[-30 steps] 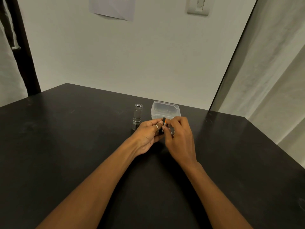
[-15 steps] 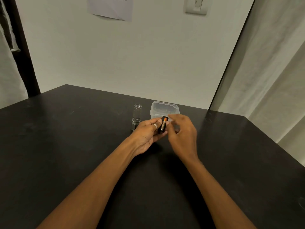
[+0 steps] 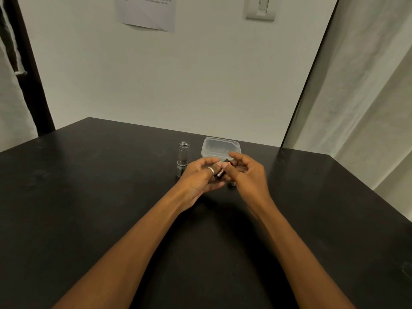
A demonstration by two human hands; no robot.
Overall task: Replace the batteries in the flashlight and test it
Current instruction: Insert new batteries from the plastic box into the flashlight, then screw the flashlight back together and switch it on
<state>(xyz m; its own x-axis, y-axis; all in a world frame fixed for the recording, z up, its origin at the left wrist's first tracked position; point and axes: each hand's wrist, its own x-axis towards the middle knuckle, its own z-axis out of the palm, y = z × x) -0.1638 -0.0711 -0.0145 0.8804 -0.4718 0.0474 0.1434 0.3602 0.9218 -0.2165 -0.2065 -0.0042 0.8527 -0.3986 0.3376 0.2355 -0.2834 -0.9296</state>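
My left hand grips a small black battery holder with an orange-tipped battery showing at its far end. My right hand has its thumb and forefinger at that holder's far end, pinching at the battery there. The grey flashlight body stands upright on the black table, open threaded end up, just left of my left hand. A small metal cap lies on the table under my right hand, mostly hidden.
A clear plastic container sits just behind my hands. A white wall rises past the table's far edge, with a paper sheet and a switch plate. A curtain hangs at the right.
My right hand drew back from the holder half a second ago and has now returned to its far end. The left hand and flashlight body stayed put.
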